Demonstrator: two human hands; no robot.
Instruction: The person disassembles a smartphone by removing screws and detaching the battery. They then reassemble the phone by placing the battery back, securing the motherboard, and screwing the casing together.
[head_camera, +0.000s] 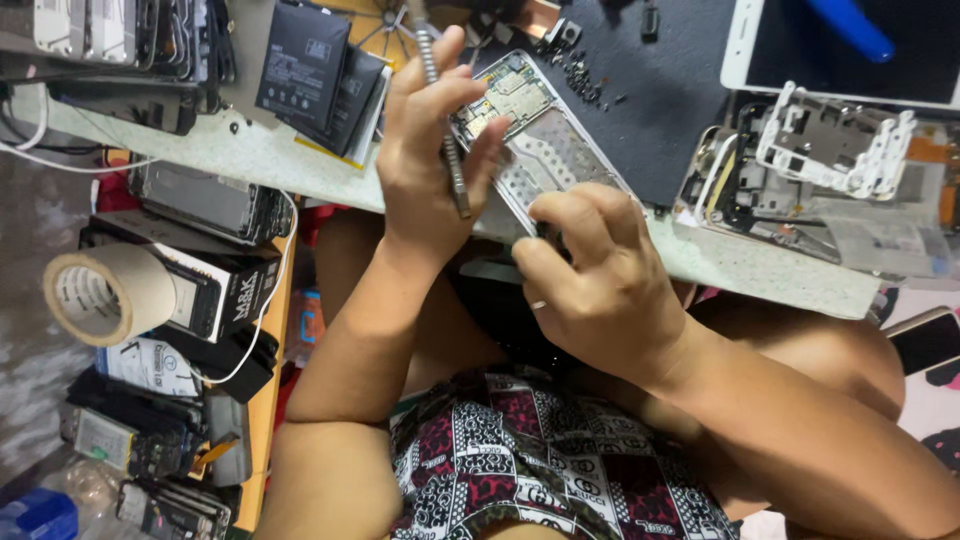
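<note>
Two hands worked over an opened phone at the bench edge.

The left hand (425, 150) was closed around a metal screwdriver (441, 118), its tip beside the phone frame (540, 140) (circuit board exposed at the top). The right hand (590, 275) pinched the frame's lower end. The frame lay tilted on the pale worktable (760, 268), next to a dark mat (670, 90) scattered with screws (583, 78).

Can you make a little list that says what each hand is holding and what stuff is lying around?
left hand: grips a thin metal screwdriver
right hand: steadies the lower end of the opened phone
phone: back off, circuit board showing, lying at the table's edge
screws: tiny, on a dark mat
batteries: black, flat, beside the left hand
tape roll: tan, below the table, far side
</note>
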